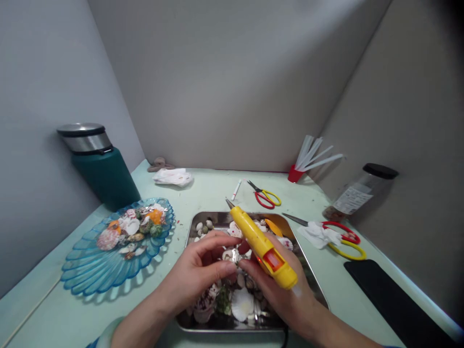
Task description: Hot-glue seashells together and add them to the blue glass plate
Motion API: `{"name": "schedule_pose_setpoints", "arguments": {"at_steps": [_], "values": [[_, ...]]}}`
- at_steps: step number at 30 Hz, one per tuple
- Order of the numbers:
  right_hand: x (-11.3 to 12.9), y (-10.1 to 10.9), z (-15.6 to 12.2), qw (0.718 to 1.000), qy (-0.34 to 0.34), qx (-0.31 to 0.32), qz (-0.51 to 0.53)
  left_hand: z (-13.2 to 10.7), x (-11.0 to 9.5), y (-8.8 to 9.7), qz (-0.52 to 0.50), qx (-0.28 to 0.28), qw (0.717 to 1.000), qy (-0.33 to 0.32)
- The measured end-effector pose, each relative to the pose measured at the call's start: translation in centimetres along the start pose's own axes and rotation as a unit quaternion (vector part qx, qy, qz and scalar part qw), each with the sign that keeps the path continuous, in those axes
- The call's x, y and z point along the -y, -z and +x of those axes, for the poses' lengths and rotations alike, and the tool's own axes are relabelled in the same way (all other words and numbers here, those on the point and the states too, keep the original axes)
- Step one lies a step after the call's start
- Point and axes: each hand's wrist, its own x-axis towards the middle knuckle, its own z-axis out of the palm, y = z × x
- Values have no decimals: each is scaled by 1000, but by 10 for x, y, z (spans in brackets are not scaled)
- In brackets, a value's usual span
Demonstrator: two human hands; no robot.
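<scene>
Over a metal tray (217, 330) full of mixed shells, my left hand (197, 263) pinches a small pale shell (230, 255) between thumb and fingers. My right hand (281, 285) is wrapped around a yellow glue gun (252, 234), its nozzle pointing up and away to the left. The right fingertips also come up close to the small shell; whether they touch it I cannot tell. Beneath my hands lie a white fan-shaped scallop shell (242, 304) and several other shells, partly hidden by my fingers.
At left stand a blue scalloped plate (105, 275) of shells and a green bottle (107, 176). Small scissors (266, 195), a white tissue (173, 177) and a red cup (295, 174) of glue sticks lie behind. Larger scissors (342, 234), a jar (357, 193) and a black slab (398, 304) are at right.
</scene>
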Motion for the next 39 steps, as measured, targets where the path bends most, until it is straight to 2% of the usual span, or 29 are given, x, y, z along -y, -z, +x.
{"name": "schedule_pose_setpoints", "arguments": {"at_steps": [15, 33, 39], "values": [[-4, 0, -2, 1000, -4, -14, 17, 0, 0, 2, 89, -24, 996, -16], [0, 0, 1, 1000, -4, 0, 0, 2, 0, 0, 50, -20, 999, -9], [0, 1, 2, 1000, -2, 2, -9, 1, -1, 1, 70, -18, 997, -14]]}}
